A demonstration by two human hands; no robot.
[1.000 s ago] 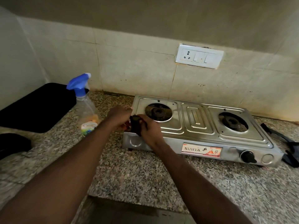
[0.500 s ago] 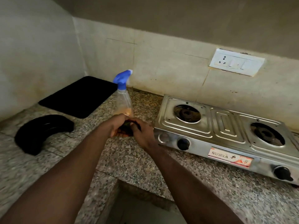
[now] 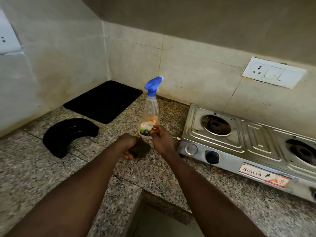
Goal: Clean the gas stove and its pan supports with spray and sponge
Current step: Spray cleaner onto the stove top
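A speckled granite counter point(image 3: 162, 178) fills the frame beneath stained tiled walls. The steel gas stove point(image 3: 253, 142) sits at right, burners bare, no pan supports on it; a black tray point(image 3: 102, 100) and a curved black piece point(image 3: 68, 134) lie at left. The spray bottle point(image 3: 150, 112) stands at centre. A second ago both hands worked the sponge together; now the left hand point(image 3: 126, 144) alone clenches the dark sponge point(image 3: 141, 148), while the right hand point(image 3: 161, 140), fingers loosely curled, reaches up against the bottle's base. Spraying probably comes next.
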